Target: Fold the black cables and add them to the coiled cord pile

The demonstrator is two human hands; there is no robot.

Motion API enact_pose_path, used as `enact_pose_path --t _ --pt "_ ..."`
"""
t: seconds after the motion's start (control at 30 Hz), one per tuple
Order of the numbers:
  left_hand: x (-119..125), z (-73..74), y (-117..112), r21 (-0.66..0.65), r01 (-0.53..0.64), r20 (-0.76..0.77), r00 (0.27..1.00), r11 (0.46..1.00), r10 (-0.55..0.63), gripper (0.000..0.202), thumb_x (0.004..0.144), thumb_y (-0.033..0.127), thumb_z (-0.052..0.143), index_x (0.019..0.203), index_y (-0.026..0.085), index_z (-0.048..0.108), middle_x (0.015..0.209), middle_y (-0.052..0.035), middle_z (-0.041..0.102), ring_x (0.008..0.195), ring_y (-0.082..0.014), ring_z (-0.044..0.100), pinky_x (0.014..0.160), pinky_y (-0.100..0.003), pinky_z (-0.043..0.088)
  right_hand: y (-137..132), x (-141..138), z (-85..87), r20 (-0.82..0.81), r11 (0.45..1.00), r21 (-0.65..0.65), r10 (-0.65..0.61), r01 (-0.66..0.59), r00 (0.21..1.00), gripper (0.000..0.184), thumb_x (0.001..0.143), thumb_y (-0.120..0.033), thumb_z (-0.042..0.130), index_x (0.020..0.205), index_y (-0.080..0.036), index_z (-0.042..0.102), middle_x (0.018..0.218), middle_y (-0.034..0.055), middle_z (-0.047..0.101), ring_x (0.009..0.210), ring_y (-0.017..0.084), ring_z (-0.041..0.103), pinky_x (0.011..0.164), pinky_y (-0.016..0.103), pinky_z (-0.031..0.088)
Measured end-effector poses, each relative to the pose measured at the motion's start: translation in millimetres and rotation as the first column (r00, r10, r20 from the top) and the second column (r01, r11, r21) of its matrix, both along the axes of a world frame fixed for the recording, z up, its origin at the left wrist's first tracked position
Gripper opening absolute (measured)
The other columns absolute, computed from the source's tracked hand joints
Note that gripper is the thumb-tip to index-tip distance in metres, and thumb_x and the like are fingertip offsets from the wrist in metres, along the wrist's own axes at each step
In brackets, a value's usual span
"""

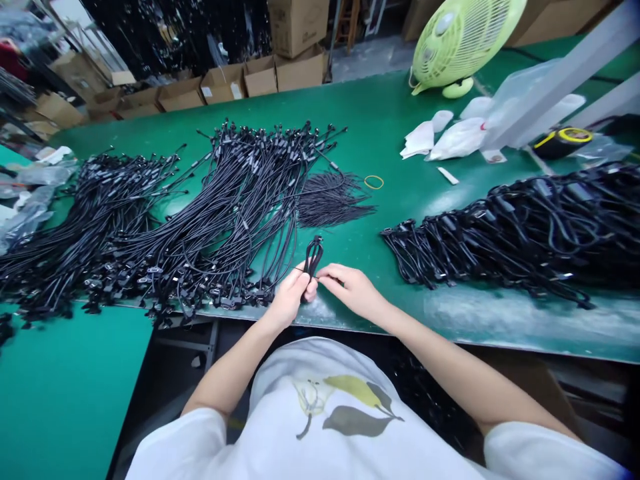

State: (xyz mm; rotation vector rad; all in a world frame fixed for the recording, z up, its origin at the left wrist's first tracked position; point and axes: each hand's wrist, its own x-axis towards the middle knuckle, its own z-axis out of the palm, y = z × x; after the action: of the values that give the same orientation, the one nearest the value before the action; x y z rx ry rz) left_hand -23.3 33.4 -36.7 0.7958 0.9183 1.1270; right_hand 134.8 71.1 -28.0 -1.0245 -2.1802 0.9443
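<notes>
Cable, folded into a looped bundle, is on the wearer's side of the pile of ties. The left hand clamps the cable; the right hand, just beside it, pinches a thin tie. Loose cables lie left of the pile, bundled cables right, the fan beyond.

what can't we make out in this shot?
All head view:
Held cable, part of its coil: hidden by the left hand.
Whatever the right hand may pinch: too small to tell.
Right cable pile, far end: cut off by right edge.
Fan, top: cut off by top edge.
Connectors, any markings: too small, blurred.
</notes>
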Motion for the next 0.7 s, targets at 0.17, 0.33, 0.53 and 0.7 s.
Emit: enact_pose_path --t 0.17,0.33,0.53,0.7 --pt "0.6 2.4 -2.6 0.146 -0.044 -0.379 0.92 0.988 0.097 0.046 0.092 0.042 0.05 0.129 0.016 0.054 0.065 0.0031 0.047 0.058 -0.0113 0.04 0.06 -0.025 0.037 -4.1 3.9 7.2 0.329 0.803 0.565 -0.009 -0.189 0.944 0.03 0.096 -0.019 0.038 0.081 -0.015 0.063 0.07 0.0054 0.059 0.064 0.016 0.052 0.062 0.03 0.038" --pt "-3.9 8.8 1.3 0.099 0.059 -0.447 0.894 0.993 -0.009 0.043 0.086 0.034 0.057 0.127 0.018 0.058 0.063 0.0016 0.05 0.059 -0.0134 0.044 0.056 -0.025 0.038 9.1 3.1 28.6 0.535 0.407 0.74 0.127 -0.536 0.835 0.033 0.092 -0.006 0.034 0.098 -0.014 0.065 0.108 0.0112 0.063 0.097 0.02 0.055 0.081 0.036 0.041" --pt "-12.9 10.5 0.6 -0.222 0.264 -0.019 0.961 0.939 -0.275 0.049 0.076 0.036 0.067 0.12 0.015 0.059 0.06 0.0074 0.036 0.048 -0.0053 0.029 0.047 -0.019 0.024 10.8 0.6 40.9 0.613 0.321 0.7 0.188 -0.638 0.767 0.027 0.094 -0.009 0.038 0.086 -0.017 0.062 0.08 0.0064 0.059 0.076 0.019 0.051 0.071 0.034 0.038" --pt "-12.9 15.1 -0.2 -0.274 0.304 0.018 0.95 0.913 -0.311 0.042 0.07 0.034 0.071 0.106 0.014 0.062 0.062 0.0078 0.035 0.048 -0.0044 0.029 0.047 -0.018 0.023 0.5 -4.2 44.4 0.786 0.147 0.607 0.031 -0.781 0.617 0.027 0.085 -0.006 0.041 0.079 -0.013 0.066 0.074 0.0092 0.058 0.071 0.021 0.05 0.064 0.035 0.036"
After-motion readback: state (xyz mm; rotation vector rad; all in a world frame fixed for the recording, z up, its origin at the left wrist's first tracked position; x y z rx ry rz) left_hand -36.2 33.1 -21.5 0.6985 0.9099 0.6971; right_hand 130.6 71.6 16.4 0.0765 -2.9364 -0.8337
